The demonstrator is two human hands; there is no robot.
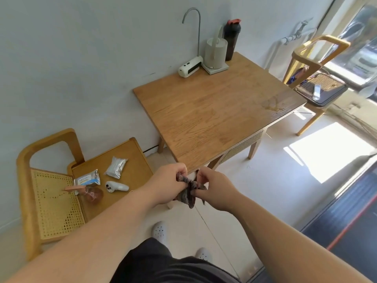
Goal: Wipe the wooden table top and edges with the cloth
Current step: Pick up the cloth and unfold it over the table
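A square wooden table point(214, 111) stands against the wall ahead of me. A wet patch point(273, 104) shines near its right corner. Just below the table's near corner, in the air above the floor, both hands hold a dark striped cloth point(188, 192). My left hand point(167, 184) grips its upper left part with curled fingers. My right hand point(214, 189) pinches its right side. The cloth hangs bunched between them and does not touch the table.
At the table's far edge stand a white water dispenser point(190, 67), a pale kettle point(215, 54) on its base and a dark bottle point(232, 38). A wooden chair point(47, 180) on the left holds packets, a controller and a glass ornament. Another chair point(318, 74) stands at right.
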